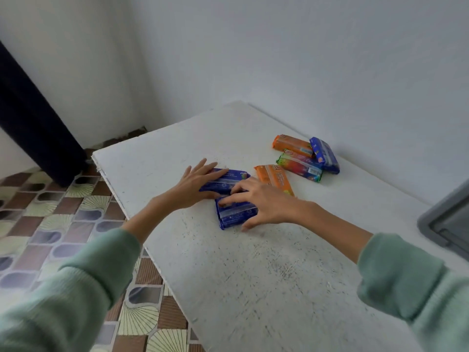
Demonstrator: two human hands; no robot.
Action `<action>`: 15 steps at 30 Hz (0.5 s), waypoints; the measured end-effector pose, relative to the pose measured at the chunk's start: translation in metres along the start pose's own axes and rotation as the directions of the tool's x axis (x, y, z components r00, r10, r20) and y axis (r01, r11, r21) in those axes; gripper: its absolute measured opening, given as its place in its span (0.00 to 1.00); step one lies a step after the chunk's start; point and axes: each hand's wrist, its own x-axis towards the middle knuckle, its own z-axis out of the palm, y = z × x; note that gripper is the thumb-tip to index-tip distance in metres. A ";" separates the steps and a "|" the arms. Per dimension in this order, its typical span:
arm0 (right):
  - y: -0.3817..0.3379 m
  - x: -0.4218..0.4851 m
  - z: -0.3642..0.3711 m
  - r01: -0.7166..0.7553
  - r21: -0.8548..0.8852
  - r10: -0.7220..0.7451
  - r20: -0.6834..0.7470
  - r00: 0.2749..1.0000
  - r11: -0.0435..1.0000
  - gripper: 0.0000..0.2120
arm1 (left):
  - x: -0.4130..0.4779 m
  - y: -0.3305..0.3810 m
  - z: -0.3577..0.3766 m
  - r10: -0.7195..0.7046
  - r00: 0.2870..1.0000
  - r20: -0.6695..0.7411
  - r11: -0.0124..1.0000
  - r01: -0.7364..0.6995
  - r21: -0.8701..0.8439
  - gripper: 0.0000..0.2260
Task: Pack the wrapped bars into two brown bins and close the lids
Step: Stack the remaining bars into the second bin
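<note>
Near blue bar (pixel 236 217): lies flat mid-table, its far end touching a second blue bar.
Far blue bar (pixel 228 177): flat, just beyond the first, set at an angle to it.
Handling: probably light, with a slick, crinkly wrapper over a firm block. Best taken across the long edges, not by the sealed ends, which would likely slip.
Right hand (pixel 264 201): laid over the near blue bar, fingers spread and slightly bent, thumb at its near edge. Whether it already pinches cannot be told.
Left hand (pixel 200 185): flat on the far blue bar, fingers straight.
Orange bar (pixel 275 177): just right of the hands, partly behind the right hand.
Far pile (pixel 300 166): three more bars, overlapping, far right.
Table (pixel 253 275): white, rough, likely enough friction to slide bars together.
Bins: not in view.
Grey frame (pixel 446 219): at the right edge, unclear what.
</note>
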 end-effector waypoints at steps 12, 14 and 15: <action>-0.019 -0.022 -0.010 -0.022 -0.020 0.023 0.050 0.998 1.000 0.32 | -0.012 0.016 -0.022 0.000 0.972 -0.234 0.999 -0.013 -0.051 0.26; -0.022 -0.038 -0.020 -0.036 -0.013 0.036 0.022 0.999 0.999 0.33 | -0.020 0.027 -0.033 0.009 0.960 -0.282 0.997 -0.032 -0.075 0.25; -0.023 -0.048 -0.027 -0.047 -0.012 0.047 0.000 0.999 0.999 0.33 | -0.023 0.035 -0.041 0.022 0.955 -0.297 0.995 -0.051 -0.088 0.25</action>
